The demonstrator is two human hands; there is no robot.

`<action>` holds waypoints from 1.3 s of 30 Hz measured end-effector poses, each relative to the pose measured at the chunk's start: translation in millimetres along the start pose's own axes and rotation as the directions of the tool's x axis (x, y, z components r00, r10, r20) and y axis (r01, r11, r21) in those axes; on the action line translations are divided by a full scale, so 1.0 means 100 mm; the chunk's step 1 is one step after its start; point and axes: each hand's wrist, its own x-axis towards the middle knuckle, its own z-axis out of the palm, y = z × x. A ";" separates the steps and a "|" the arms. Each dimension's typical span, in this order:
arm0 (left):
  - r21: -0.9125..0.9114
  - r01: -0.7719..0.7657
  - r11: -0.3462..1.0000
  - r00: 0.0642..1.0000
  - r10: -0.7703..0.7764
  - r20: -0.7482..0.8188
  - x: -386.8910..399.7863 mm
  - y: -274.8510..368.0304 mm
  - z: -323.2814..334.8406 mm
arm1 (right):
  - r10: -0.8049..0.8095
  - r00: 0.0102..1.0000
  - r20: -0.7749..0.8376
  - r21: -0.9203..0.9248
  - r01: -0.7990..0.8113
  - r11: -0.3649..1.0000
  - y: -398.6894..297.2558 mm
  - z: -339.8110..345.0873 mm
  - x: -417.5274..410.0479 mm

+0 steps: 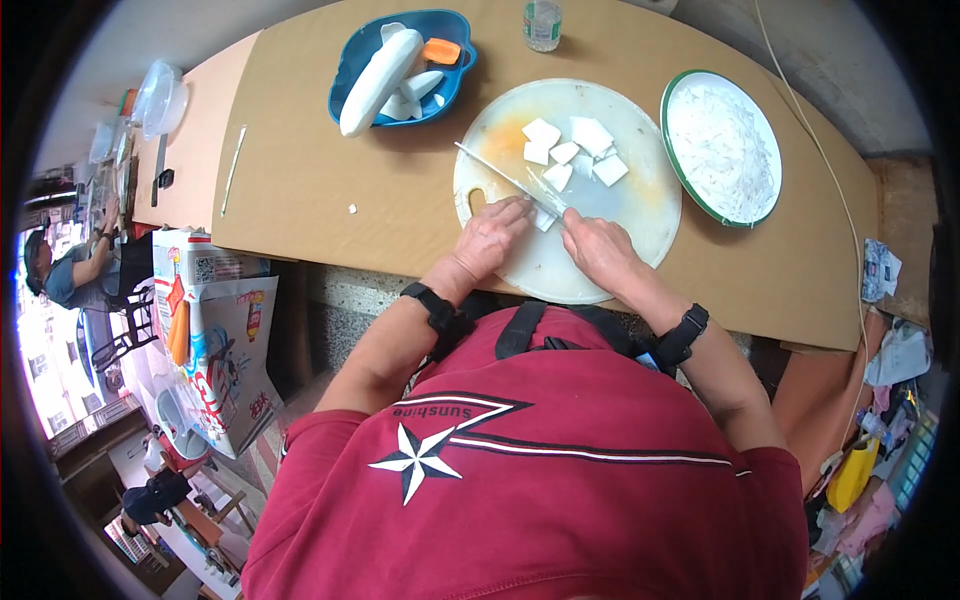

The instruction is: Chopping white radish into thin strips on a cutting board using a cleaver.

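A kitchen knife lies slantwise over the round white cutting board, its handle end in my right hand. My left hand presses with bent fingers on white vegetable slices beside the blade. Thin white shreds lie on the blade's far side. Several flat white vegetable pieces are spread on the board beyond the knife. To the right, a green-rimmed white dish holds a heap of white shreds.
A blue basin at the back left holds a peeled white radish and an orange carrot piece. A plastic bottle stands behind the board. A cable crosses the table's right side. Two other people are at the far left.
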 end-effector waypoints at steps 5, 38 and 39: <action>0.040 -0.039 0.998 0.999 0.039 0.004 -0.01 0.01 -0.02 | 0.039 0.999 0.034 0.015 -0.039 0.999 0.07 -0.06 -0.15; -0.029 0.014 0.999 0.998 -0.012 0.060 -0.01 0.01 -0.02 | 0.031 0.999 0.016 0.099 -0.032 0.995 0.13 -0.06 -0.24; -0.039 0.023 0.999 0.998 -0.020 0.060 -0.01 0.02 -0.01 | 0.024 1.000 0.003 0.093 -0.024 0.995 0.11 -0.03 -0.15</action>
